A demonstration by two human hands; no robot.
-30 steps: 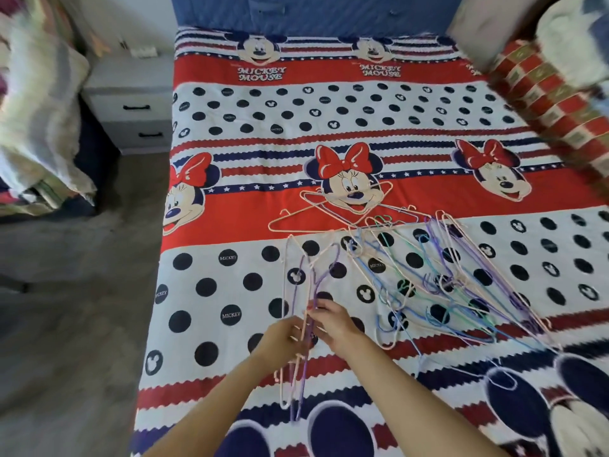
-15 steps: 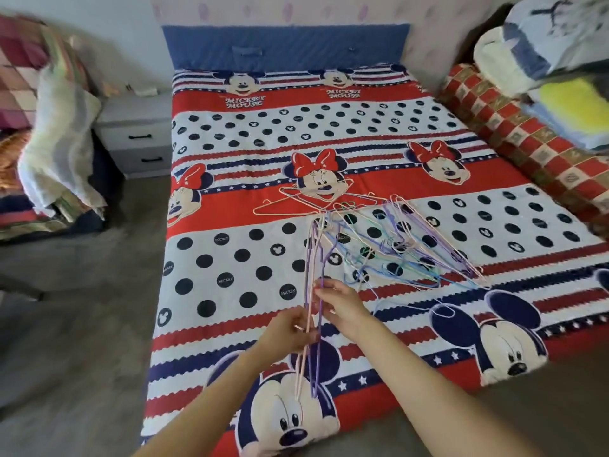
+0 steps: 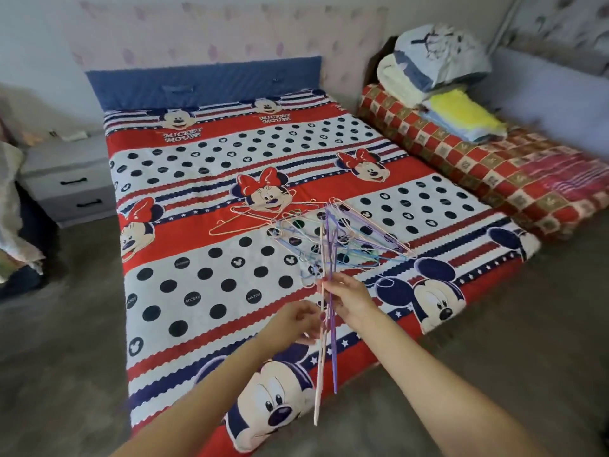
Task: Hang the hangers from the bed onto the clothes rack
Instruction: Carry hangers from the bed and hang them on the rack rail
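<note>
From the head camera, looking down over the foot of the bed [image 3: 184, 291]: a person stands there with both forearms stretched out over the cartoon-print cover. The right hand [image 3: 351, 298] has its fingers curled round a small bunch of held hangers [image 3: 329, 328], purple and pale pink, gripped near the middle so that they stand almost upright, edge-on, their lower ends hanging past the mattress edge. The left hand [image 3: 293, 323] is just beside the bunch, fingers bent in toward the pink wire; they look to be pinching it, though the blur keeps me from being sure of the exact hold.

Behind the hands, the pile of hangers [image 3: 342, 239] lies on the cover in a loose tangle of blue, lilac, green and pink wire, and a single pink hanger [image 3: 244, 222] rests flat just beside it on the red stripe. No clothes rack shows anywhere in this view, so nothing can be seen hung yet.

As I judge it, the job is at an early stage: a few hangers are gathered in hand, most are on the bed, and the carrying and hanging remain to be done.

To the left stands a grey nightstand [image 3: 69, 179]; to the right, folded bedding [image 3: 435, 80] sits on a checked mattress [image 3: 514, 179].
</note>
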